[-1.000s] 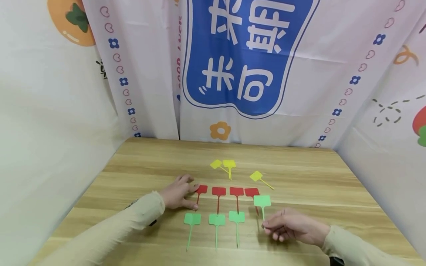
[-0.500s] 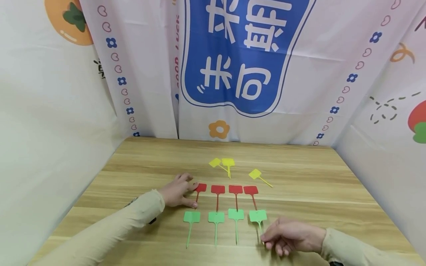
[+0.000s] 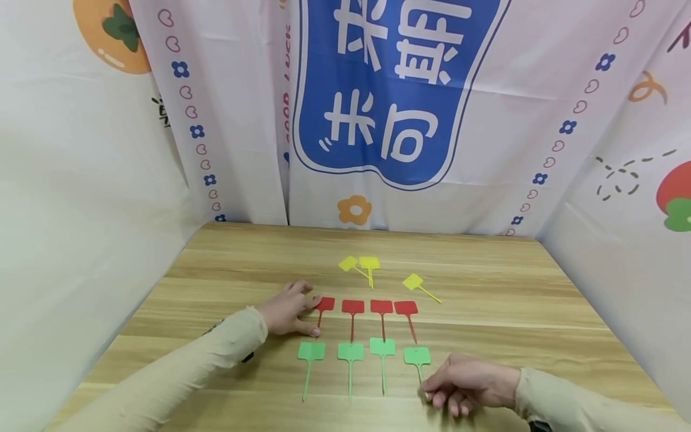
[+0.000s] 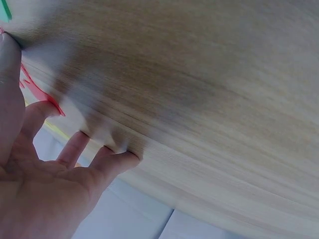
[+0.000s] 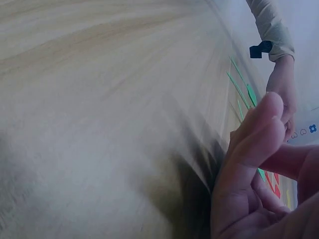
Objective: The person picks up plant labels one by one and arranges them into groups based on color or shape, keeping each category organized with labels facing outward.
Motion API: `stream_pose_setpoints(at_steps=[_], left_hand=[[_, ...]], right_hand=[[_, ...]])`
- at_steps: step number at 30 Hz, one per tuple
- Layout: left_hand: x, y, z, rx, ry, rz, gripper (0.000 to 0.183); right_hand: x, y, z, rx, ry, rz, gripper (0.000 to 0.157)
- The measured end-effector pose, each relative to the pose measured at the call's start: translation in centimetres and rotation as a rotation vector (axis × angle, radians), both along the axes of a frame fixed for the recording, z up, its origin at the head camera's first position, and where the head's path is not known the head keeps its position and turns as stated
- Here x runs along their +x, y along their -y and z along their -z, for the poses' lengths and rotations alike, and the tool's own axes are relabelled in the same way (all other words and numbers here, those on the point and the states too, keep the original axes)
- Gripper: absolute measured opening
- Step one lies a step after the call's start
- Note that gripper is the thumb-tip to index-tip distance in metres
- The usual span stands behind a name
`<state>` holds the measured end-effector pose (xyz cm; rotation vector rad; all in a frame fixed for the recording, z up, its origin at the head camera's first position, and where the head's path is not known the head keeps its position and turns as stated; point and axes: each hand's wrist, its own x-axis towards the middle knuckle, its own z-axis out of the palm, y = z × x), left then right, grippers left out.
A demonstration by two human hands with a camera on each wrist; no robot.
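My right hand pinches the lower stem of a green plant label, the rightmost in a row of several. The label's head lies at or very near the table; contact is hard to tell. In the right wrist view the curled fingers hide the pinched stem. My left hand rests on the table, fingers spread. Its index fingertip touches the head of the leftmost red plant label, and the thumb lies by that label's stem end. In the left wrist view the red label shows under the fingertip.
Other red labels lie in a row behind the green labels. Farther back are yellow labels, some crossed and one apart. Printed cloth walls the wooden table at the back and sides.
My right hand has brought the green label down and toward me, from over the rightmost red label to the green row's right end. The left hand has stayed on the red label.
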<state>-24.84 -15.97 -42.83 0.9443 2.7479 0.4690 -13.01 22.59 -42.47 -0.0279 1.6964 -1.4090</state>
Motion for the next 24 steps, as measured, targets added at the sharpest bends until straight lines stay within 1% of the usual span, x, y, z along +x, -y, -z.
stream_pose_setpoints(at_steps=[5, 8, 12, 15, 17, 19, 20, 21, 24], left_hand=[[0.0, 0.0, -0.1, 0.004, 0.004, 0.000, 0.078], [0.0, 0.0, -0.1, 0.002, 0.005, -0.001, 0.078], [0.1, 0.0, -0.1, 0.007, 0.006, -0.003, 0.078], [0.0, 0.0, 0.0, 0.011, 0.002, -0.001, 0.078], [0.0, 0.1, 0.1, 0.008, -0.005, -0.001, 0.079], [-0.1, 0.1, 0.3, 0.006, -0.010, -0.001, 0.079], [-0.1, 0.1, 0.4, 0.005, -0.013, -0.002, 0.079], [-0.1, 0.1, 0.4, 0.009, -0.014, -0.005, 0.080], [-0.3, 0.1, 0.4, 0.009, -0.018, -0.018, 0.082]], right_hand=[[-0.1, 0.1, 0.0, 0.023, -0.046, 0.015, 0.027], [-0.2, 0.2, 0.0, 0.027, -0.053, 0.018, 0.029], [-0.2, 0.2, 0.0, 0.052, -0.085, 0.022, 0.030], [-0.2, 0.2, -0.1, 0.080, -0.120, 0.022, 0.031], [-0.3, 0.1, -0.2, 0.104, -0.159, 0.010, 0.030], [-0.6, -0.2, -0.4, 0.134, -0.254, -0.014, 0.028], [-0.9, -0.3, -0.5, 0.150, -0.327, -0.029, 0.026], [-1.2, -0.5, -0.6, 0.171, -0.421, -0.049, 0.023], [-2.9, -1.2, -1.0, 0.259, -0.758, -0.092, 0.012]])
